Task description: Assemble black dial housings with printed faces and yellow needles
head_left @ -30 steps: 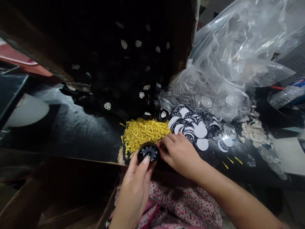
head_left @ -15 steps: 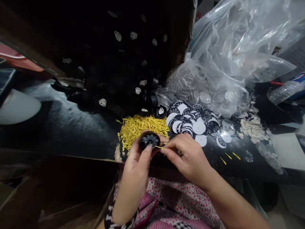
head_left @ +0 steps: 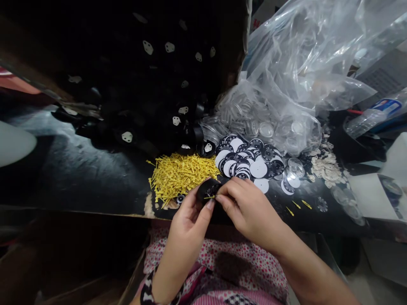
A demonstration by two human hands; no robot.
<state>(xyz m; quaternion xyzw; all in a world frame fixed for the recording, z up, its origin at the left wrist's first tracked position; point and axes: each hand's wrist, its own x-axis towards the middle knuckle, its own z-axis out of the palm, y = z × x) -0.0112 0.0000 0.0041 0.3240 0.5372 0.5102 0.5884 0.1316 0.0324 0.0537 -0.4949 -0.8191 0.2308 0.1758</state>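
My left hand [head_left: 190, 216] is wrapped round a small round black gauge housing [head_left: 206, 189], its dial face tilted toward my right hand. Against that face lies a thin yellow pointer needle [head_left: 209, 197], pinched at one end by the thumb and forefinger of my right hand [head_left: 243, 205]. Just beyond the hands is a heap of yellow pointer needles [head_left: 181, 173]. Right of it lies a pile of black and white dial discs [head_left: 258, 169]. Whether the needle is seated in the dial I cannot tell.
A large dark box [head_left: 121, 55] with black housings stands at the back left. Behind the discs, a clear plastic bag [head_left: 305, 84] spills clear round covers [head_left: 265, 129]. Small pale plates [head_left: 329, 165] lie to the right, near a white box [head_left: 372, 197]. A few loose needles [head_left: 296, 204] lie before them.
The housing has tipped and shifted slightly right, closer to my right hand. The needle now lies over the dial face. The whole view has moved a little to the right.
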